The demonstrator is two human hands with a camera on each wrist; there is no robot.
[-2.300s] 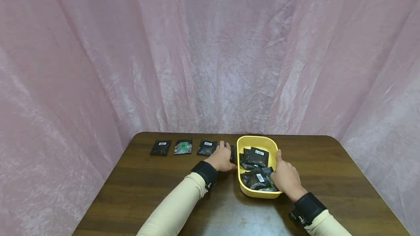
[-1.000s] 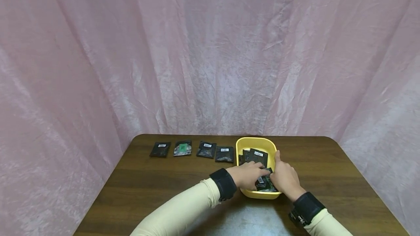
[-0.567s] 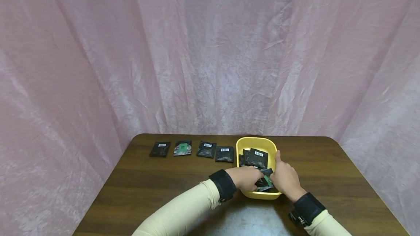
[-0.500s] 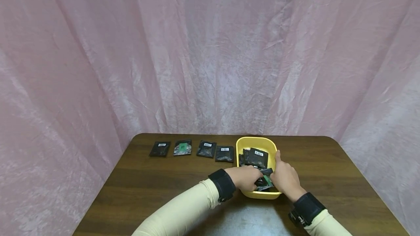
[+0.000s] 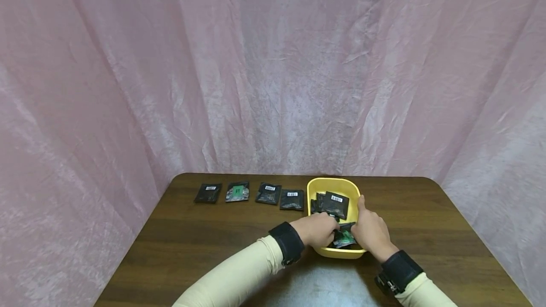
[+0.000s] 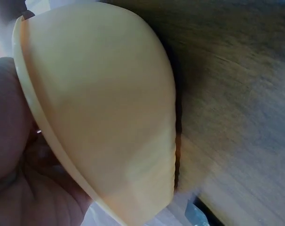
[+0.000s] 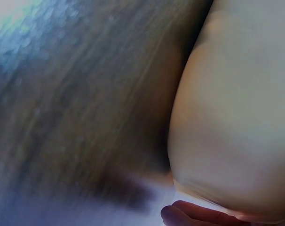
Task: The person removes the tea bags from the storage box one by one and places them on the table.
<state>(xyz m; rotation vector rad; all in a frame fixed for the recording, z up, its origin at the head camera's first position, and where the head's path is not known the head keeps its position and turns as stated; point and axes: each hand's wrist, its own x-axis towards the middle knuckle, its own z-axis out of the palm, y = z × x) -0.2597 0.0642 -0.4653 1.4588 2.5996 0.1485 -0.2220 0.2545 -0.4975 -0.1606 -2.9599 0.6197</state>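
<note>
Fourth packet (image 5: 292, 200) is now uncovered; right fingers (image 5: 361, 203) grip bin (image 5: 340, 253); left fingers' (image 5: 332, 224) hold unclear.

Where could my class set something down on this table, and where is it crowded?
Bare table lies right of the yellow tub and right hand, and between the packet row and left sleeve. Crowded: the tub, with black packets and the left hand inside.

- Curtain (image 5: 273, 70), one, pale pink, velvety: hanging in long creased folds, filling the backdrop from side to side, looking greyer towards the middle.
- Table (image 5: 435, 231), one, dark brown, wood-grained, far corners rounded: standing before the curtain.
- Light: casting a pale sheen (image 5: 328, 290) on the near tabletop.
</note>
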